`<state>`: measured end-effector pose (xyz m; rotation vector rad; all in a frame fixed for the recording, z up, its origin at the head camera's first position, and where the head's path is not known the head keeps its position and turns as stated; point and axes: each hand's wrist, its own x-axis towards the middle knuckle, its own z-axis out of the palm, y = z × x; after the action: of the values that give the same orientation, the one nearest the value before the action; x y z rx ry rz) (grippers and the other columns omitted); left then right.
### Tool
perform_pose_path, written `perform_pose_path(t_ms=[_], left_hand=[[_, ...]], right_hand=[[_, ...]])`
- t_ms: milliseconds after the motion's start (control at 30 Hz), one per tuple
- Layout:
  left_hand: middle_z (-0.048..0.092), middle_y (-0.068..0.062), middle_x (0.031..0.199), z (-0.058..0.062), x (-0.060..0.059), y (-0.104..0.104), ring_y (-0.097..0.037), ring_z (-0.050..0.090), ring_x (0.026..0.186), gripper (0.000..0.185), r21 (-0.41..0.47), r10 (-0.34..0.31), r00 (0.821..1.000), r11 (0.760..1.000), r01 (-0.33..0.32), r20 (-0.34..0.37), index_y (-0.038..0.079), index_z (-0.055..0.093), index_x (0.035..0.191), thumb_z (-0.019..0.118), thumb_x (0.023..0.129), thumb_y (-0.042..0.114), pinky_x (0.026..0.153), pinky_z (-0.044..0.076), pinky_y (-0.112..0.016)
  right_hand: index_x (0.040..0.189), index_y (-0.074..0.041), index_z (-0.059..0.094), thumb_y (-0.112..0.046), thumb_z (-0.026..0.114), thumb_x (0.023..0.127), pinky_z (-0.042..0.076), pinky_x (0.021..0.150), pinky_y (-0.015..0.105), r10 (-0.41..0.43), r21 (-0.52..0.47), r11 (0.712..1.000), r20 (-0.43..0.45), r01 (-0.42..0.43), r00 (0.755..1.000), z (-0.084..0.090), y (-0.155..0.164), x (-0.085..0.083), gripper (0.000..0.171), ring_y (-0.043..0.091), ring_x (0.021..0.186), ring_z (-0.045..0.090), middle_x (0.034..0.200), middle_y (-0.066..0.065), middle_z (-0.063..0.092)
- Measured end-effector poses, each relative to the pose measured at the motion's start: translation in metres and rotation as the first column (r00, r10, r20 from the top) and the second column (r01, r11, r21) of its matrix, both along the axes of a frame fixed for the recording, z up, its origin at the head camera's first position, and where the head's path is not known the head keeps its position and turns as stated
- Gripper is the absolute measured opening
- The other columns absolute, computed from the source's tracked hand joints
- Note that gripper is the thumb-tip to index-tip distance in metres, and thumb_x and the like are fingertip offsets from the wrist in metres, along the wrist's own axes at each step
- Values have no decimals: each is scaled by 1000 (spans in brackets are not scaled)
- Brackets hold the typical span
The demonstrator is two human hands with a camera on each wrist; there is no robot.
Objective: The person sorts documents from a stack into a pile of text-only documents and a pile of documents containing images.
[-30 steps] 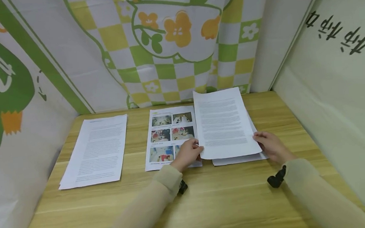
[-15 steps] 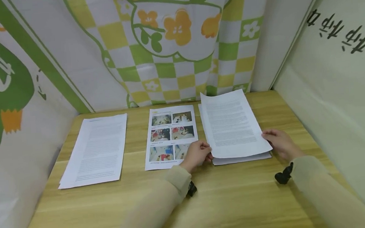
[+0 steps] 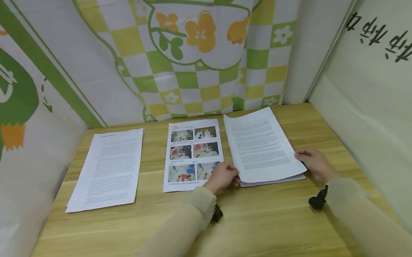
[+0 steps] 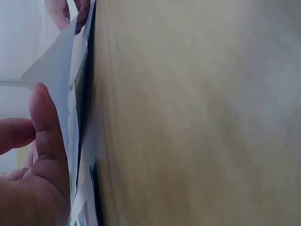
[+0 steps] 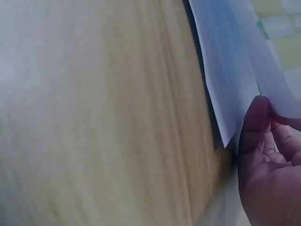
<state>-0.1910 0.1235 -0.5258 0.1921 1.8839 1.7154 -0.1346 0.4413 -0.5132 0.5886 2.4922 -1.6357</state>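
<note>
The top sheet [image 3: 261, 144] you hold is thin, limp paper: nearly weightless, quick to sag, crease or slide off the stack [image 3: 272, 180] beneath it. It lies between your two hands, almost flat on that stack. Your left hand [image 3: 224, 177] pinches its near left corner, thumb [image 4: 47, 127] on top; your right hand [image 3: 314, 162] pinches the near right edge, thumb [image 5: 254, 122] curled against it. Hold both near corners lightly and keep them level. Just left of your left fingers lies the photo page [image 3: 192, 153]; well beyond, another text stack [image 3: 110, 169], all on the tabletop [image 3: 263, 228].
</note>
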Motion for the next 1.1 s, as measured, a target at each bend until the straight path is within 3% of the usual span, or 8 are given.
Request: perform_pose_path(t_ms=[200, 433, 667, 767, 900, 1033, 1100], left_hand=[[68, -14, 82, 4, 1, -3, -14, 66, 62, 11, -11, -26, 999, 1000, 26, 23, -9, 63, 100, 56, 103, -1, 57, 58, -25], [70, -15, 85, 5, 2, -4, -15, 67, 65, 15, -36, -62, 997, 997, 64, 39, -11, 64, 110, 56, 102, -1, 61, 60, -29], [70, -16, 89, 8, 0, -6, -16, 68, 68, 17, -72, -104, 993, 992, 108, 55, -11, 65, 113, 57, 102, 0, 63, 61, -28], [70, -16, 90, 10, -1, -8, -17, 69, 71, 17, -82, -115, 992, 990, 118, 43, -11, 65, 112, 58, 102, 1, 64, 61, -29], [70, -15, 89, 11, 0, -9, -18, 69, 72, 18, -88, -114, 993, 989, 116, 29, -10, 64, 114, 59, 102, 2, 65, 61, -30], [69, -14, 90, 11, 2, -10, -19, 69, 76, 22, -83, -120, 993, 989, 121, 11, -12, 64, 118, 59, 101, 3, 67, 61, -31], [70, -15, 91, 12, 2, -11, -21, 70, 78, 24, -79, -135, 991, 988, 134, -3, -12, 63, 120, 59, 101, 3, 68, 61, -32]], right_hand=[[139, 20, 44, -13, 49, 109, 53, 76, 20, -23, -12, 1000, 4, 23, 1000, 2, -4, -2, 45, 18, 103, 54, 136, 32, 50], [135, 20, 48, -12, 51, 108, 53, 74, 21, -4, 20, 1000, -14, 4, 1000, 4, -5, -2, 41, 14, 95, 55, 129, 30, 54], [136, 18, 48, -12, 51, 107, 52, 73, 22, -3, 63, 998, 40, 0, 999, 3, -4, -2, 42, 25, 104, 55, 131, 31, 53], [132, 17, 52, -12, 52, 106, 52, 71, 24, 17, 148, 989, 60, -26, 998, 4, -4, -4, 39, 28, 102, 58, 125, 30, 58], [127, 17, 56, -12, 53, 103, 53, 74, 31, 56, 290, 954, 81, -78, 995, 8, -5, -6, 37, 37, 101, 62, 119, 32, 62], [128, 16, 56, -12, 51, 102, 53, 84, 44, 52, 344, 936, 89, -79, 995, 10, -8, -5, 39, 42, 107, 60, 121, 33, 61], [129, 14, 57, -13, 51, 102, 50, 85, 45, 43, 375, 924, 79, -70, 996, 11, -10, -5, 39, 41, 108, 58, 120, 31, 61]])
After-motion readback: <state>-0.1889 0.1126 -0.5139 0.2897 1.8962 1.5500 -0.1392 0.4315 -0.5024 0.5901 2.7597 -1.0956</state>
